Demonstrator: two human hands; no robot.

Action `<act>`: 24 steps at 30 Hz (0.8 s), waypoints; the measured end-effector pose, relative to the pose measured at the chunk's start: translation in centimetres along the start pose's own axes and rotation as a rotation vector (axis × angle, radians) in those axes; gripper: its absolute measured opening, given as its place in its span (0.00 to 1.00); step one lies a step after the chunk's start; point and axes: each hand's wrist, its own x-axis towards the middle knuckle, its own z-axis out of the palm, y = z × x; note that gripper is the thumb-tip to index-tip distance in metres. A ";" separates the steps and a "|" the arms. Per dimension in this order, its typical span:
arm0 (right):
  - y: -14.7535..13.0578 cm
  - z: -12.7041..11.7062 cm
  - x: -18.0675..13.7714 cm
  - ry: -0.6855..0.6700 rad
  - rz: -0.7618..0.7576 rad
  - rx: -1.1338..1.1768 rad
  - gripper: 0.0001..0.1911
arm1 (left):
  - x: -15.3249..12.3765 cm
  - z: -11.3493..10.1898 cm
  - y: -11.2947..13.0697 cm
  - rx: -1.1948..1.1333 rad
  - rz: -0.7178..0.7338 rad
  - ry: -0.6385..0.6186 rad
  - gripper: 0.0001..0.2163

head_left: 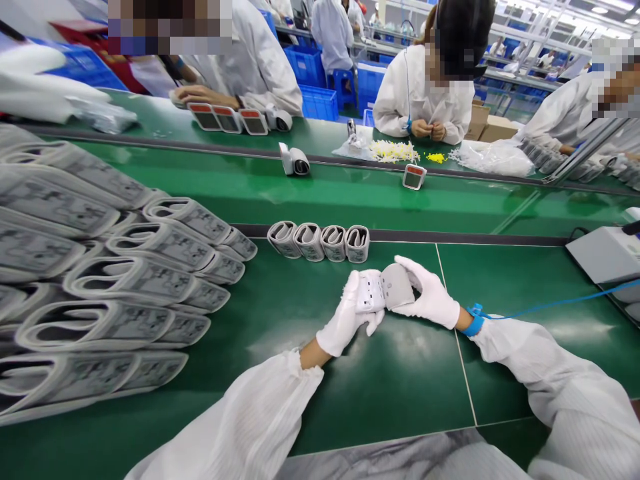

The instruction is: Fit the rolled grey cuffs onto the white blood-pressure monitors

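Both my hands wear white gloves and meet over the green bench. My left hand (347, 313) is closed around a white plastic monitor housing (371, 292), its face with small dark slots turned up. In my right hand (430, 293) is a grey wrist cuff (397, 285), gripped at its right side with thumb and fingers. The cuff's left edge meets the housing; whether they are joined I cannot tell. Just beyond my hands stands a short row of rolled grey cuffs (334, 243).
A large stack of rolled cuffs (145, 320) fills the left side. A green conveyor belt (240, 180) beyond carries monitors with cuffs (414, 177). Co-workers (425, 93) sit across it. A blue wrist-strap cord (550, 308) runs right, towards a grey device (605, 253).
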 end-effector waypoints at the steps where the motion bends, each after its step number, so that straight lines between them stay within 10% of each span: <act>1: -0.1 0.0 -0.1 0.001 -0.025 -0.055 0.49 | -0.1 -0.1 -0.2 0.038 0.009 -0.008 0.33; 24: -0.8 0.3 -0.7 0.051 -0.285 -0.443 0.42 | -0.9 0.5 -1.4 0.319 0.131 0.038 0.32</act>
